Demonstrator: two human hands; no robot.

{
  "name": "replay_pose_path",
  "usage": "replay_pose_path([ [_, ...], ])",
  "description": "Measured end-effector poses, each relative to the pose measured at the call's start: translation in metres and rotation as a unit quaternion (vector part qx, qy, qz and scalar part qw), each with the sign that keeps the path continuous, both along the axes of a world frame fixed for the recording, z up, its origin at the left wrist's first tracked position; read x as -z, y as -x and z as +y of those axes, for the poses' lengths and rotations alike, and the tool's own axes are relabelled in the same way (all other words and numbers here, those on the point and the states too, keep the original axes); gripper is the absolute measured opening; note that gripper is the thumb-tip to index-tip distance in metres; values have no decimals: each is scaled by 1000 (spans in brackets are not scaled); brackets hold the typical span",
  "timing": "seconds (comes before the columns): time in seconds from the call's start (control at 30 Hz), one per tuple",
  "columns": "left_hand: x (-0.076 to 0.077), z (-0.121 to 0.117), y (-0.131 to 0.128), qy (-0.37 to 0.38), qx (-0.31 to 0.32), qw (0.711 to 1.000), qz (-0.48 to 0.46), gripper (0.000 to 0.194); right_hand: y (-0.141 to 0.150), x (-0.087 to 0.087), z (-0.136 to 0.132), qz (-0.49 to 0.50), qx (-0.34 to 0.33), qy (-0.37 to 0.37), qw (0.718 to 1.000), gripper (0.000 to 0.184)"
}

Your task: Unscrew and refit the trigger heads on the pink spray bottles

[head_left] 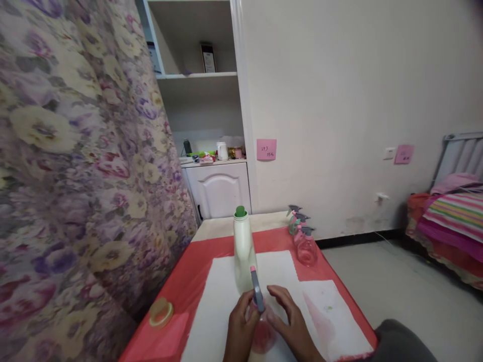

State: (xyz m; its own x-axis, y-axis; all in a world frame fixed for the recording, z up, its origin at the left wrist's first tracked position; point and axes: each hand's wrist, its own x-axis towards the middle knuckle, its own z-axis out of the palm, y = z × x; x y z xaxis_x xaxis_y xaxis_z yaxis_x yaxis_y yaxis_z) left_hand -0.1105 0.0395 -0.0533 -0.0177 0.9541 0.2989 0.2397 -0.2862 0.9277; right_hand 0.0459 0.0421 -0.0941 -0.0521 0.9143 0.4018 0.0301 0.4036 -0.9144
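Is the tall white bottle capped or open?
Capped: the white bottle stands upright on the table with its green cap on top.

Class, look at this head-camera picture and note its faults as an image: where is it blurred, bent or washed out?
Head view: the floral curtain at left is smeared and stretched by the wide lens; the cupboard edge bows; the wall is evenly lit, pale, without hard shadows; both hands, left hand and right hand, and the pink spray bottle between them are soft with motion blur.
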Motion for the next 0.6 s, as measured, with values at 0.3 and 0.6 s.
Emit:
replay_pose_path([
  [0.3,6,0,0,-10,42,999,-31,26,11,-43,2,-66,-45,4,997,38],
  [0.6,8,-3,-1,-26,52,998,-12,27,11,-58,3,-16,-53,54,997,33],
])
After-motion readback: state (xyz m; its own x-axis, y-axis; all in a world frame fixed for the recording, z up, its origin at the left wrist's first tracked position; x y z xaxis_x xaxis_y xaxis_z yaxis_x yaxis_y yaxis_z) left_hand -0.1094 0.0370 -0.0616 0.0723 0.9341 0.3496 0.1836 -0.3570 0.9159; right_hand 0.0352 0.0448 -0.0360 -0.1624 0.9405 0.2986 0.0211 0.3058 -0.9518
